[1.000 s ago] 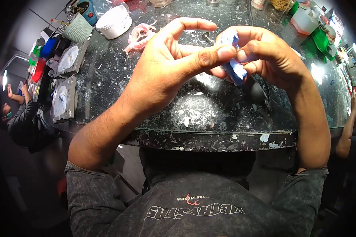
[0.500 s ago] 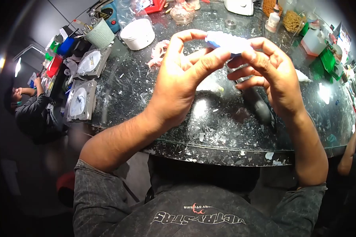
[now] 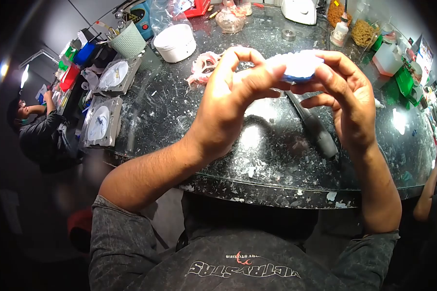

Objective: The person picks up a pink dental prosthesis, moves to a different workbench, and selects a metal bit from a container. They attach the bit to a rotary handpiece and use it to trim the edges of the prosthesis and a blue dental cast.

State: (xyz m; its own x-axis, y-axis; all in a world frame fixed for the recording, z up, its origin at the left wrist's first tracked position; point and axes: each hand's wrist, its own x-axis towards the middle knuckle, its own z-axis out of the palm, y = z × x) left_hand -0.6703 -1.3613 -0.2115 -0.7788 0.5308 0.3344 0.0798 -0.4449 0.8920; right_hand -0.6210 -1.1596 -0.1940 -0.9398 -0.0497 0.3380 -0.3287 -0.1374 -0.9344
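Held up over the bench is a small white-and-blue moulded piece [image 3: 301, 67], its top washed out by glare and its blue underside showing along the lower edge. My left hand [image 3: 230, 92] pinches its left end between thumb and fingers. At the right end, my right hand [image 3: 350, 92] grips it with the thumb in front and the fingers behind. Below the hands lies a dark-handled tool [image 3: 319, 138], its slim far end partly covered by my fingers. A pink openwork piece [image 3: 204, 65] rests on the bench beyond my left hand.
On the left sit two grey moulds [image 3: 115, 116] with white fill. A white tub [image 3: 175, 43] and a ribbed cup of tools [image 3: 128, 42] stand behind them. A dropper bottle [image 3: 340, 34] is at the back right. Another person [image 3: 39, 126] sits far left.
Both hands have shifted slightly right and down with the white-and-blue piece, which has turned so its blue underside faces lower. More of the dark-handled tool shows. The view has shifted slightly.
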